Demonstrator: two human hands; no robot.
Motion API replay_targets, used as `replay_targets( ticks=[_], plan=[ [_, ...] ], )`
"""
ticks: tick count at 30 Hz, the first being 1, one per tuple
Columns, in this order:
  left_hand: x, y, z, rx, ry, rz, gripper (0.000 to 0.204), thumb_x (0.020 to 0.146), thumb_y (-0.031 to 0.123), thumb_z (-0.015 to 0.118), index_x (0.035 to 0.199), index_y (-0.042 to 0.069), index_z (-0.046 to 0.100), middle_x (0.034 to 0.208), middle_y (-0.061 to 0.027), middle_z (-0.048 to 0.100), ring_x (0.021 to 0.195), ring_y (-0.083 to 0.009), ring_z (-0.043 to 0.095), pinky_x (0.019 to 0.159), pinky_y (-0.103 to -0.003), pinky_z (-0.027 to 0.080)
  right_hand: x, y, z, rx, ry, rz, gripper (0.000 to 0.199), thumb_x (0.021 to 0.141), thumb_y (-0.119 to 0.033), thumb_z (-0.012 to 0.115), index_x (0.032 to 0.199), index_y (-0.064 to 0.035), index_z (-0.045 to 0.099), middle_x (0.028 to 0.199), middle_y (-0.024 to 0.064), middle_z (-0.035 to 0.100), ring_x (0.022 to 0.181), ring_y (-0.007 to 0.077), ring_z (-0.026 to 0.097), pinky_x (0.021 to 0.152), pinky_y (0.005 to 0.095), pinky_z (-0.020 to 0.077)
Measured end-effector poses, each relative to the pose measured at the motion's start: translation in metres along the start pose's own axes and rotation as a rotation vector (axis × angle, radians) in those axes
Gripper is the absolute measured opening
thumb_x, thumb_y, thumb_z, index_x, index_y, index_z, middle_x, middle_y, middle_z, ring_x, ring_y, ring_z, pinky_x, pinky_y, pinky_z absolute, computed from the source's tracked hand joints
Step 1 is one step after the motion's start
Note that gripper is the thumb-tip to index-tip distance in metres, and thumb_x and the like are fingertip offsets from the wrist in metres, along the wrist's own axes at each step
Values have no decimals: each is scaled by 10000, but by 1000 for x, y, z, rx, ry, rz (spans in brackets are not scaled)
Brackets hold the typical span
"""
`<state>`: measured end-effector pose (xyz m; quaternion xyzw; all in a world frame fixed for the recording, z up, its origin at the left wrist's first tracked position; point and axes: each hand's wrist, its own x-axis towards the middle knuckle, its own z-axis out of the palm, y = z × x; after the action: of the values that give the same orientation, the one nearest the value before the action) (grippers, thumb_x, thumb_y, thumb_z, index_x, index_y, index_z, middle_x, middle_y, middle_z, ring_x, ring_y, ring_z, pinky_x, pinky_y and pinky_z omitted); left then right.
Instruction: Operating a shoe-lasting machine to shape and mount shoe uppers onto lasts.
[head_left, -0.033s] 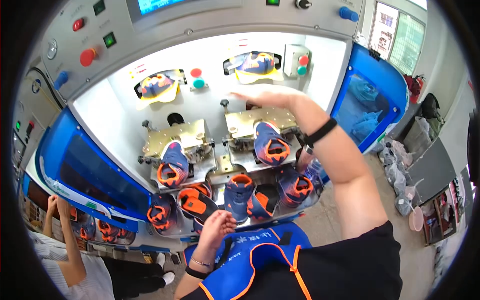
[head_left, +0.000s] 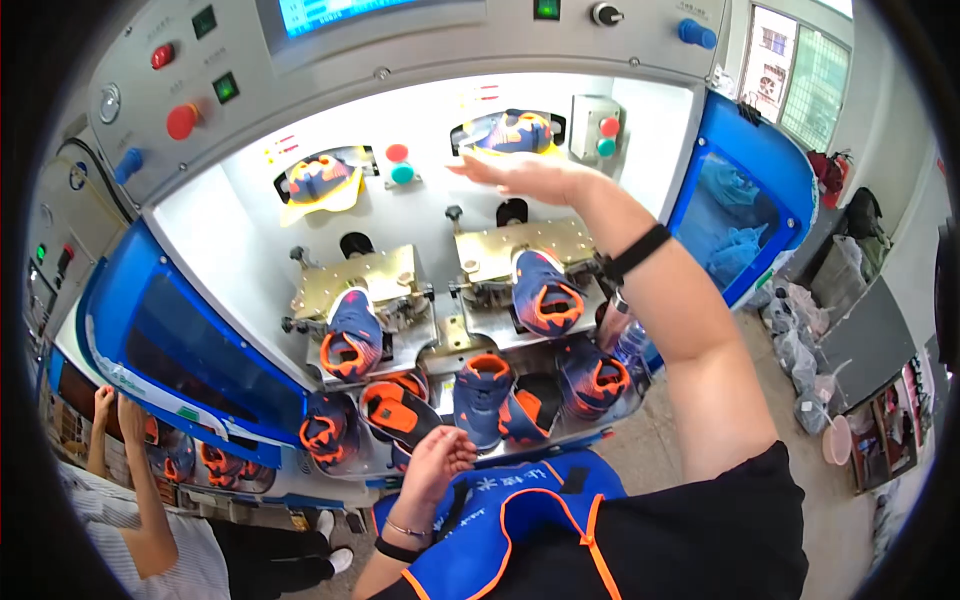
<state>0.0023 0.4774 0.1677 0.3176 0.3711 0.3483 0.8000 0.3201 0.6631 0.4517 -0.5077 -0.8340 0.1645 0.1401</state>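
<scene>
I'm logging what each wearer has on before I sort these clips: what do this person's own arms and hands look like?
Both hands are ungloved. Above the left hand sit a thin bracelet and a wider, plain black wristband. The right hand has a plain black armband farther up the arm; that arm's black sleeve ends above the elbow.

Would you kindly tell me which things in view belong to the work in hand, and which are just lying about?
Apparently part of the work:
- navy-and-orange shoes
- flat brass-coloured metal plates
- rounded navy-and-yellow pieces in the wall openings

Apparently just lying about:
- clear plastic bottle
- round pale-pink plastic tub
- whitish plastic bags
</scene>
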Motion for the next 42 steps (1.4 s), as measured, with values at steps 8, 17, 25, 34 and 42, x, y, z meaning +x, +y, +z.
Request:
replay_targets(
  ticks=[8, 17, 25, 34, 42],
  plan=[
    [-30, 2, -23, -54, 133, 127, 215, 1096, 228, 519, 1134, 44, 623, 965, -97, 691, 857, -208, 694, 744, -336, 590, 76, -57, -60, -155, -101, 106, 581, 1051, -568, 479, 1554, -280, 516, 1628, 60, 464, 1514, 275, 382, 1239, 438, 256],
    [-44, -1, -43, -95, 186, 172, 219, 1090, 244, 530, 1117, 53, 633, 959, -95, 708, 848, -221, 706, 754, -351, 588, 64, -89, -68, 413, -383, -211, 553, 1101, -486, 439, 1584, -221, 476, 1638, 24, 448, 1486, 245, 444, 1175, 400, 374],
    [-43, -3, -40, -96, 168, 136, 206, 1089, 244, 545, 1133, 64, 636, 973, -87, 715, 861, -203, 700, 760, -330, 570, 65, -88, -61, 871, -150, -352, 511, 1116, -376, 440, 1584, -174, 469, 1636, -3, 449, 1512, 214, 412, 1119, 395, 412],
    [-40, 2, -36, -57, 182, 129, 225, 1088, 270, 526, 1098, 71, 631, 964, -82, 696, 854, -221, 693, 761, -345, 566, 6, -16, 41, 0, 327, -122, 266, 1009, -322, 636, 1104, -100, 747, 1000, 103, 754, 887, 264, 713, 787, 357, 544],
    [-14, 1, -29, -73, 119, 44, 200, 1100, 226, 516, 1112, 60, 627, 949, -90, 698, 819, -197, 699, 720, -323, 587, -148, 40, 198, -246, 804, 230, 353, 878, -413, 783, 934, -79, 683, 977, 115, 664, 729, 341, 706, 628, 444, 554]
  ],
)
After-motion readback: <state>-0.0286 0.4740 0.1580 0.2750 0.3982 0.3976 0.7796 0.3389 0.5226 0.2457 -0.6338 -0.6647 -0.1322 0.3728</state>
